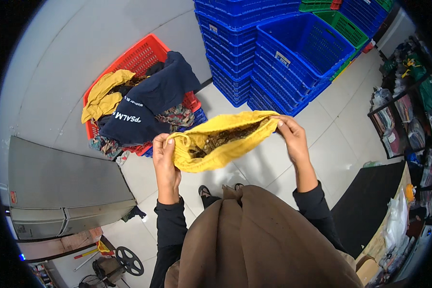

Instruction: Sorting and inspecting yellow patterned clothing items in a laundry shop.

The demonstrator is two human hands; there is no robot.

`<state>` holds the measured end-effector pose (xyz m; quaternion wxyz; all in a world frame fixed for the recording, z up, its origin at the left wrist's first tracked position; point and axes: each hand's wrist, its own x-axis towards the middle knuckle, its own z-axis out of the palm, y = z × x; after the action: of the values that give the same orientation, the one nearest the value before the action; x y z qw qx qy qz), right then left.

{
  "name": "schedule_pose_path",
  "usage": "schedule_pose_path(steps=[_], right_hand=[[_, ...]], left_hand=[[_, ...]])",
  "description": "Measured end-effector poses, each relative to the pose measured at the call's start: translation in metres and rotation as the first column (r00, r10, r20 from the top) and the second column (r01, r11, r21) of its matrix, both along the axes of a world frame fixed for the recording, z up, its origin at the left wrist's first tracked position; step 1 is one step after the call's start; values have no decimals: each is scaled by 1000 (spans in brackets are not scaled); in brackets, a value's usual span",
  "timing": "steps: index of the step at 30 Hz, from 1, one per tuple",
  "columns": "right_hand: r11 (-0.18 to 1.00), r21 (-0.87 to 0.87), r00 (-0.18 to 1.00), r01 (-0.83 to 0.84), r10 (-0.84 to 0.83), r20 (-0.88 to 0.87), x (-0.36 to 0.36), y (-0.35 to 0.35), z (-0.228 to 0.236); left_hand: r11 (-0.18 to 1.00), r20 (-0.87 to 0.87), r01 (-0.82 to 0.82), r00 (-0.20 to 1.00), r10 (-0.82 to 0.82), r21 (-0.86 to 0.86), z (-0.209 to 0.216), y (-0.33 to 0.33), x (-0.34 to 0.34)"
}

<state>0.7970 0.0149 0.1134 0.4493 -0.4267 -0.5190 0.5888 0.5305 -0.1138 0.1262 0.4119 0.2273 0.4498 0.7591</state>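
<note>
Head view: red basket (146,52) up-left, perforated plastic, heaped with clothes. Navy shirt (164,82) with white lettering lay on top and hid part of the load; a crumpled yellow cloth (106,96) lay beside it. Tall stacks of blue crates (228,62) stood beyond the hands, ribbed and slotted walls, the nearest open on top, green crates (343,29) behind. Grey cabinet (67,175) stood left, flat-faced; black-topped table (367,209) right, below a rack (392,125) of bagged goods. Black spoked wheel (129,261) lower left. Brown draped cloth (264,240) on the wearer blocked the lower middle of the view.

Yellow garment (211,162): soft fabric, gathered, ribbed-looking edge, mouth spread into a long slanted oval, dark brown patterned cloth (228,138) showing inside. It hung in mid-air above the glossy pale tile floor (343,149), between the hands. Left hand (165,161) pinched its left end, thumb against fingers; right hand (293,139) pinched the right end likewise.
</note>
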Motion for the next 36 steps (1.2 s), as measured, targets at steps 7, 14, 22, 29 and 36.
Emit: schedule_pose_path(steps=[7, 14, 22, 29, 36], right_hand=[[948, -259, 798, -187, -8, -603, -15, -10, -8], [908, -303, 674, -289, -32, -738, -27, -32, 19], [967, -138, 746, -214, 71, -663, -72, -78, 51], [976, 141, 902, 164, -91, -422, -70, -92, 46], [887, 456, 959, 70, -186, 215, -52, -89, 56]], left_hand=[[997, -94, -44, 995, 38, -63, -31, -19, 1], [915, -982, -396, 189, 8, -69, -20, -22, -26], [958, -758, 259, 598, -260, -123, 26, 12, 61], [962, -841, 210, 477, -254, -172, 34, 22, 47], [815, -529, 538, 638, -560, -214, 45, 35, 40]])
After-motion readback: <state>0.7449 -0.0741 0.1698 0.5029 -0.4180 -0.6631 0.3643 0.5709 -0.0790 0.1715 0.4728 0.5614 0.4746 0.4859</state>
